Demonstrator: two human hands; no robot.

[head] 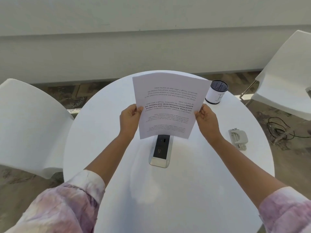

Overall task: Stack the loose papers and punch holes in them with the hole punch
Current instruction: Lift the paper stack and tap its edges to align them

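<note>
I hold a stack of white printed papers point(170, 105) upright above the middle of the round white table point(117, 148), text upside down to me. My left hand point(130, 117) pinches the stack's left edge, and my right hand point(206, 120) pinches its right edge. The grey metal hole punch point(238, 138) lies on the table to the right of my right hand, apart from it and untouched.
A black and silver power socket panel point(160, 151) sits in the table centre, just under the papers. A mesh pen cup point(216, 94) stands at the far right of the table. White chairs stand left point(32, 125) and right point(286, 76). Cables point(281, 130) lie on the floor.
</note>
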